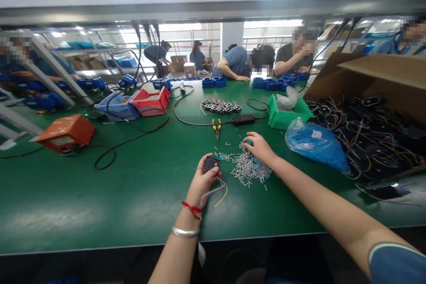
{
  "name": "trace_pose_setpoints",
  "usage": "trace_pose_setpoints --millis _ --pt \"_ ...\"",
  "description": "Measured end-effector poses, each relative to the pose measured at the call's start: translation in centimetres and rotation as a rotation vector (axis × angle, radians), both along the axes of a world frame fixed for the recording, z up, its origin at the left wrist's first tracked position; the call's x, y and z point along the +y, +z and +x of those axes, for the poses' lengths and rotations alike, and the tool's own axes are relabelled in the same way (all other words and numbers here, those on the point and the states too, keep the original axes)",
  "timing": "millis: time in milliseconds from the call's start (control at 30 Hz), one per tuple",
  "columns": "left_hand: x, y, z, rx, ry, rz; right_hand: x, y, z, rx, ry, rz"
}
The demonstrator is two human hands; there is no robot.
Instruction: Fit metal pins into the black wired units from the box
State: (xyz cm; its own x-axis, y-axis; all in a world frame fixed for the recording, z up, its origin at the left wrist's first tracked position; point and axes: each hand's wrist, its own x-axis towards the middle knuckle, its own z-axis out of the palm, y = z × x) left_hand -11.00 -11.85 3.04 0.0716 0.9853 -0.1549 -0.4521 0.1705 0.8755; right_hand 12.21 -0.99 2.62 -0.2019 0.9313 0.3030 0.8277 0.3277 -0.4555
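Note:
My left hand (203, 178) is closed around a small black fan-like part (212, 164), held just above the green table (133, 199). Thin wires (221, 195), one of them yellow, hang from that part beside my wrist. My right hand (261, 148) is at the back edge of a heap of silver screws (248, 166). Its thumb and fingers curl around a small blue piece (249, 142), whose exact shape is partly hidden. Bits of similar blue show among the screws. Yellow-handled pliers (217, 129) lie behind the heap.
Several round black fans (221, 107) sit farther back, near a black adapter (243, 120) with its cable. On the right are a green bin (289, 113), a bag of blue pieces (316, 144) and a carton (376, 75) of wired parts. Red (151, 102) and blue bins (116, 106) stand left.

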Motion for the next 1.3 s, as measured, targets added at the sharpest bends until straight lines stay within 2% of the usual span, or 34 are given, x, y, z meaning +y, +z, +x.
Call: trace_pose_setpoints --millis 100,267,467,633,733,800,900,1000,1100,1300 --pt "-0.2 -0.1 0.6 0.055 -0.042 0.041 3.6 -2.6 2.1 -0.073 -0.053 -0.009" --pt "-0.2 -0.2 1.0 0.083 -0.043 0.047 5.0 -4.4 2.8 -0.119 -0.031 -0.016" --pt "-0.3 0.2 1.4 0.082 -0.037 0.031 5.4 -4.9 2.7 -0.143 -0.025 -0.012" --pt "-0.3 -0.1 1.2 0.070 -0.074 0.040 5.3 -3.9 2.4 -0.147 0.002 -0.016" --pt "-0.3 -0.2 1.0 0.078 -0.079 0.051 3.6 -2.2 1.3 -0.123 0.007 0.007" --pt "-0.4 -0.2 0.9 0.082 -0.079 0.061 1.4 -0.5 -0.1 -0.055 0.065 0.034" --pt "-0.4 -0.3 1.0 0.081 -0.082 0.090 -3.0 2.5 -2.6 0.157 0.316 0.048" --pt "-0.2 -0.6 1.2 0.079 -0.095 0.109 -6.5 4.6 -4.8 0.195 0.488 0.071" --pt "-0.2 -1.0 1.3 0.091 -0.086 0.117 -7.7 4.9 -5.9 0.144 0.535 0.133" --pt "-0.5 -1.1 1.1 0.088 -0.073 0.124 -7.8 4.0 -6.5 0.142 0.523 0.170"
